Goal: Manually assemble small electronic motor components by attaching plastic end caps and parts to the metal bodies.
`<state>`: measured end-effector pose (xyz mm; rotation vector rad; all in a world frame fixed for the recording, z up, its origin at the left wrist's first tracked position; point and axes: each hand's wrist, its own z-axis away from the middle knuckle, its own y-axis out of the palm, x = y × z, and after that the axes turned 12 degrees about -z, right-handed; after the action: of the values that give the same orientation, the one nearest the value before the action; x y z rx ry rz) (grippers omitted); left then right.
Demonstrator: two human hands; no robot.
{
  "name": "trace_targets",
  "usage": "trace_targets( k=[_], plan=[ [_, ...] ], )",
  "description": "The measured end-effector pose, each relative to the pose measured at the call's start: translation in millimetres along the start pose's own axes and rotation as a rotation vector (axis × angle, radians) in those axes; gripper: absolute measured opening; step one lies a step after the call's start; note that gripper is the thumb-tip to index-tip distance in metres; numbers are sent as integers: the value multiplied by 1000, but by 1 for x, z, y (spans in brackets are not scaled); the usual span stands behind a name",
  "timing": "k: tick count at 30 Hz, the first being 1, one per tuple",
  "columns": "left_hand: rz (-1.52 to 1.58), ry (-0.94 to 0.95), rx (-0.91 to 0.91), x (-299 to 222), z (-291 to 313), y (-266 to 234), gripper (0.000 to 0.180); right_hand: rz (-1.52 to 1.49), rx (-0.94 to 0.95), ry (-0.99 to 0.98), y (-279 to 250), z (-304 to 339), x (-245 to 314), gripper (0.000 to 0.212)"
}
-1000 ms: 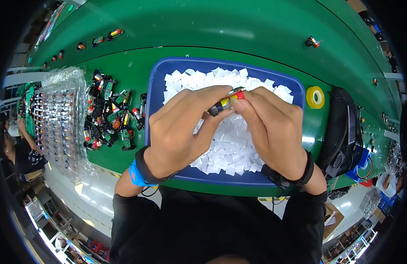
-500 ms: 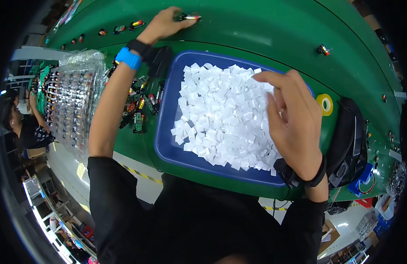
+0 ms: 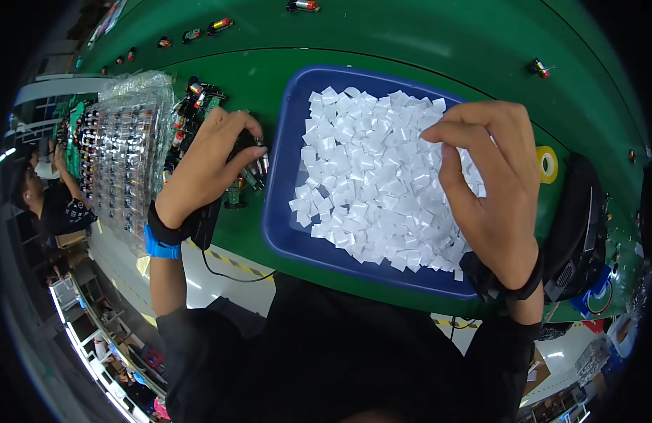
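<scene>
White paper squares (image 3: 372, 176) are heaped in the blue tray (image 3: 283, 183), pinched by the right hand (image 3: 491, 187). Left of the tray, small components (image 3: 234, 185) are grasped by the left hand (image 3: 202, 166); most remain unpicked.

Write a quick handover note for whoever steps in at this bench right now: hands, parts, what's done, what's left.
Left hand: curled over the pile of small components beside the blue tray; whether it grips one is unclear.
Right hand: fingers bent over the white squares in the tray, pinching at them.
Done: several components lie along the green belt.
Left: pile and tray look well stocked.
</scene>
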<state>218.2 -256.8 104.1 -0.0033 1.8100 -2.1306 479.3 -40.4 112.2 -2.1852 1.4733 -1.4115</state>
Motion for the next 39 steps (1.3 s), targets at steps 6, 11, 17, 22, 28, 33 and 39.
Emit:
trace_targets(
  k=[6,11,17,22,28,33,39],
  plan=[
    [553,-226,-208,-11,5,-6,31,-78,62,-3,-2,1,4,21],
    [793,133,-428,-68,-25,-5,42,-487,152,255,-3,6,14,27],
    [911,295,-382,-112,-50,7,40,-728,176,543,-18,0,20,34],
    [695,351,-493,-107,-58,2,25,-986,196,771,-22,-5,15,23],
    [381,494,-775,-116,-67,15,26,-1473,192,1052,-23,-8,3,26],
    [377,529,-840,-108,-70,16,35,-1413,47,976,-18,-6,-1,25],
    [1491,148,86,-108,-57,12,41,-1111,136,869,-9,-4,5,25]
  ],
)
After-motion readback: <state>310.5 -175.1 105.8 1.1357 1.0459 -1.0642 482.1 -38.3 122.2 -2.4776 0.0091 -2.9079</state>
